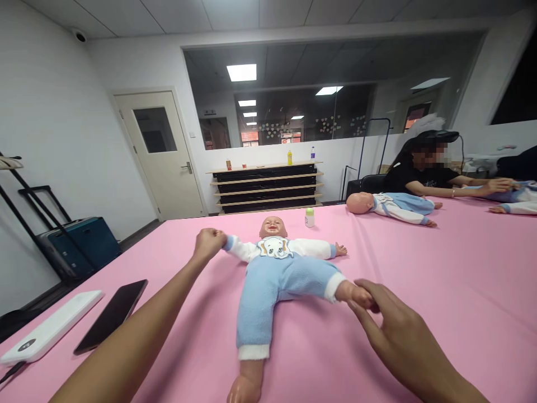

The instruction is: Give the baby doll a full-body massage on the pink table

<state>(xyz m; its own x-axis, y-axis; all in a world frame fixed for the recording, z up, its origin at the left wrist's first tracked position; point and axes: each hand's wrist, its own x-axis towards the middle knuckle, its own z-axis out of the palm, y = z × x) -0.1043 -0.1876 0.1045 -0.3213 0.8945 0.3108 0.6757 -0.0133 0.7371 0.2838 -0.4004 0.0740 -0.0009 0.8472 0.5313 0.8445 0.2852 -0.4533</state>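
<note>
A baby doll [272,274] in a blue and white outfit with an elephant face on the chest lies on its back on the pink-covered table [319,347], head away from me. My left hand [208,244] is closed round the doll's hand on the left, with that arm stretched out sideways. On the right, my right hand [394,319] grips the doll's foot between thumb and fingers, and that leg is swung outward. The doll's other leg points toward me, its foot partly cut off by the frame's lower edge. Its other arm rests spread on the table.
Beyond the doll stands a small green-capped bottle [309,218]. A black phone [111,316] and white power bank [52,326] lie at left. Another doll [394,207] lies at far right, beside a seated person [428,168] handling a further doll. A suitcase [79,246] stands left.
</note>
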